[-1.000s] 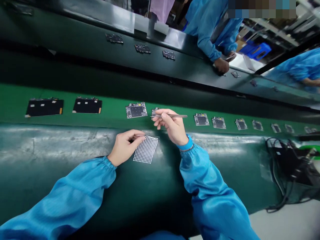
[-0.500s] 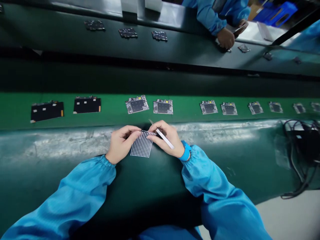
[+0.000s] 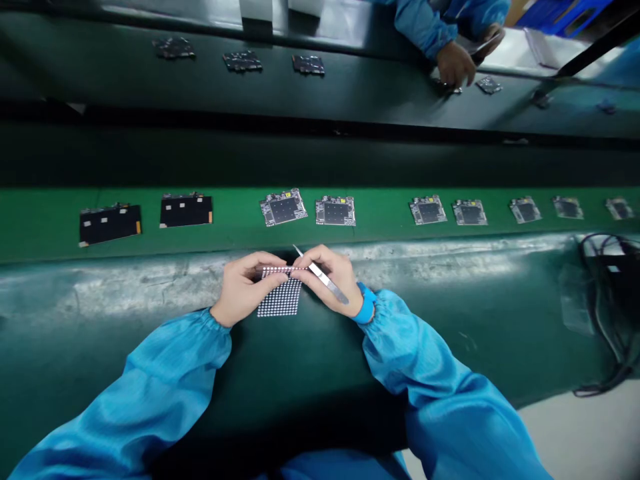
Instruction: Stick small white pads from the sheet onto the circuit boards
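My left hand (image 3: 245,287) pinches the upper left part of a dark sheet with rows of small white dots (image 3: 277,305). At the sheet's upper right, my right hand (image 3: 333,280) grips its edge between thumb and fingertips. The same hand holds metal tweezers (image 3: 327,283) lying across the fingers, their tip pointing up and left. The sheet's top strip is bent over, and the thumbs hide part of it. Beyond my hands, two circuit boards (image 3: 283,209) (image 3: 335,212) lie flat on the green conveyor belt (image 3: 235,230).
Two black panels (image 3: 110,225) (image 3: 186,211) lie on the belt at left, and several more circuit boards (image 3: 470,213) at right. Black cables (image 3: 600,333) hang over the right edge. Across the line, a co-worker's hand (image 3: 455,65) touches a board.
The sheet's top edge is bent over more, and its upper strip now shows between my hands. The tweezers have turned slightly in my right hand. Boards on the near belt appear farther right.
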Available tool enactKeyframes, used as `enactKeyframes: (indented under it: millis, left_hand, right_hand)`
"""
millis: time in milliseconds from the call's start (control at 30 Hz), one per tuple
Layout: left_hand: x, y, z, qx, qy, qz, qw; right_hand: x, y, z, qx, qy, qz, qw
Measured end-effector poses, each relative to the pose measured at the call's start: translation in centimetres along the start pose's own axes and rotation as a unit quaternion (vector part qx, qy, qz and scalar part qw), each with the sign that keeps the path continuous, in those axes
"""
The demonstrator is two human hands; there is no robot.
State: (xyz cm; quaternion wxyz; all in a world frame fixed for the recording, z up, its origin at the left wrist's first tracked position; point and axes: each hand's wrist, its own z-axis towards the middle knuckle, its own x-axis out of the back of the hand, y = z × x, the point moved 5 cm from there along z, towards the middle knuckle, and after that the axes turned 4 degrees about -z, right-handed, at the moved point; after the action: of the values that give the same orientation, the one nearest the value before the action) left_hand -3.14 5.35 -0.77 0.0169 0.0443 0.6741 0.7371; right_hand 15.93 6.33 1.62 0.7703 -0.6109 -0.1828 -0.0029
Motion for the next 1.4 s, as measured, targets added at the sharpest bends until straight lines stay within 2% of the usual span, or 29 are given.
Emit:
enactKeyframes:
  millis: [200,433,600,700,967,1133,1400]
  left_hand:
    - [0.4,0.6,0.2,-0.033,0.044,0.047,0.997]
    - [0.4,0.6,0.1,-0.039,0.059,0.046,0.996]
    - [0.6,-0.2,0.0,-0.028,0.061,0.021,0.998]
    - [0.6,-0.1,0.0,-0.036,0.061,0.026,0.997]
    - [0.4,0.5,-0.1,-0.060,0.054,0.050,0.995]
    - [0.4,0.4,0.0,-0.062,0.050,0.051,0.996]
    - [0.4,0.6,0.0,-0.062,0.044,0.048,0.996]
  right_hand:
    - [0.6,-0.4,0.5,0.002,-0.038,0.076,0.996]
    - [1.1,-0.6,0.5,0.011,-0.033,0.013,0.999]
    - [3.4,-1.2,1.4,-0.017,0.010,0.123,0.992]
    - [4.2,-0.6,1.9,-0.059,0.010,0.181,0.982]
    - [3.5,0.6,1.8,-0.139,-0.008,0.194,0.971]
    - [3.8,0.5,1.9,-0.142,-0.015,0.149,0.978]
    - [3.0,0.7,1.9,-0.157,0.002,0.214,0.964]
